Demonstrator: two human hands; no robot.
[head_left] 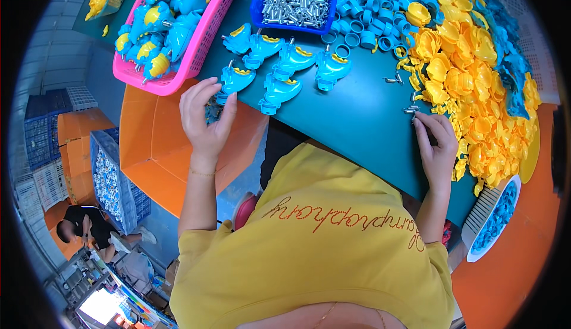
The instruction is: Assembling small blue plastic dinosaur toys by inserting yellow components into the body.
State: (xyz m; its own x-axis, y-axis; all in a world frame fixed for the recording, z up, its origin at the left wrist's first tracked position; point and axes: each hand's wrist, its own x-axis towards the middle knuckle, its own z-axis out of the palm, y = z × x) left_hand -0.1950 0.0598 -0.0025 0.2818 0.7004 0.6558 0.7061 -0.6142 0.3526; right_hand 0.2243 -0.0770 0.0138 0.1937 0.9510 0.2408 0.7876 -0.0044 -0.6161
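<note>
My left hand (pixel 204 115), thumb and fingers apart, is at the table's front edge beside a blue plastic toy part (pixel 237 80) with a yellow ridge and a metal pin sticking up. Several like it, such as this blue part (pixel 279 92), lie in loose rows behind. On the right, thumb and forefinger of my right hand (pixel 439 142) pinch a small metal pin (pixel 414 118), mostly covered by the fingertips. Just beyond lie a few loose metal pins (pixel 410 109), with more metal pins (pixel 394 79) farther back.
A pink basket (pixel 196 61) of blue-yellow parts stands at left, a blue bin (pixel 257 17) of metal pins at the back. Blue rings (pixel 351 39) and heaped yellow shells (pixel 464 85) cover the right side. An orange box (pixel 160 150) stands below; a person (pixel 89 225) sits far left.
</note>
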